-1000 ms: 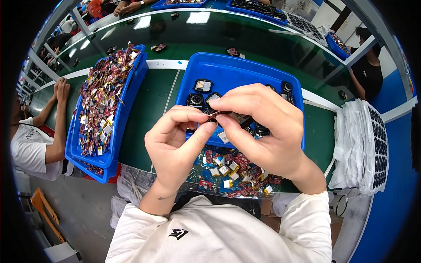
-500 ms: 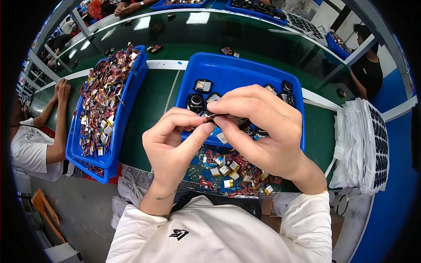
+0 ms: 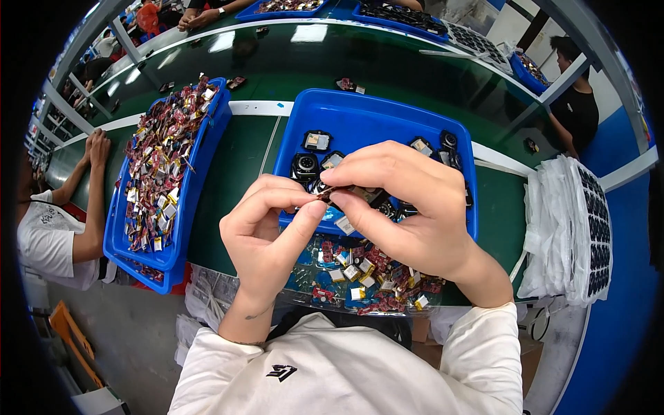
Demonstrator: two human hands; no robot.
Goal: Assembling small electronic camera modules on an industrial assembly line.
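Note:
My left hand (image 3: pixel 257 232) and my right hand (image 3: pixel 418 214) meet above the near rim of a blue tray (image 3: pixel 384 100). Between their fingertips is a small dark piece with a reddish edge (image 3: pixel 325 196), like a small circuit board; fingers cover most of it. The left thumb and index finger pinch its left end, the right thumb and fingers its right end. Black watch-like cases (image 3: pixel 305 166) lie in the tray, partly hidden by my right hand. Below my hands, red circuit boards with small silvery-yellow batteries (image 3: pixel 366 273) are heaped in a clear plastic tray.
To the left, a stacked blue bin (image 3: pixel 181 214) is piled with red boards and batteries. White wrapped trays (image 3: pixel 564 232) stand at the right. Beyond runs a green conveyor belt (image 3: pixel 277 69) with scattered parts. A person (image 3: pixel 55 228) sits at the left, another (image 3: pixel 577 104) at the far right.
Both hands have shifted slightly left and down, still pinching the small dark piece. My right hand has turned a little around it. The view has moved slightly.

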